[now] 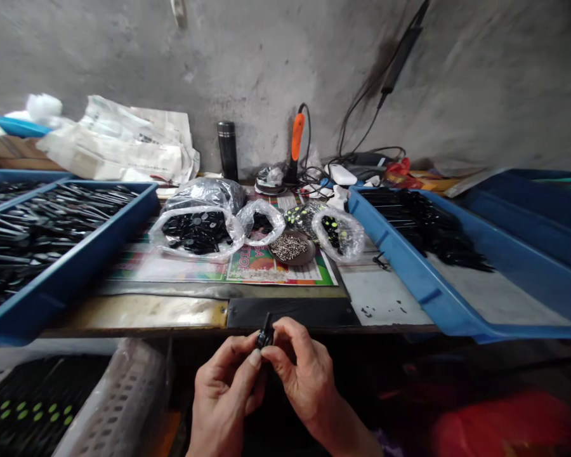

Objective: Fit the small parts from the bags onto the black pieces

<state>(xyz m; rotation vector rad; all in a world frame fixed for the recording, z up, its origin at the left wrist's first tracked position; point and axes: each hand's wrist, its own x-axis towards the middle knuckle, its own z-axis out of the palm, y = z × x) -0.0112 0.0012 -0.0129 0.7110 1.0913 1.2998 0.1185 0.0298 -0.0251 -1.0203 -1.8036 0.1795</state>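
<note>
Just in front of the table's near edge, a small black part [265, 336] is held up between both hands. My left hand [231, 384] pinches it from the left with thumb and forefinger. From the right, my right hand [304, 368] closes thumb and forefinger on the same part. A thin black piece sticks up from it. Beyond the hands, a round dish of small metal screws [290, 247] sits on a colourful printed sheet. Around it are clear bags of black pieces [197, 231] and of black and yellow-green pieces [333, 231].
Blue trays of long black parts stand at the left [90, 238] and right [409, 279]. A black flask [227, 149] and an orange-handled tool [297, 136] are near the wall. A white basket [118, 400] is low at the left.
</note>
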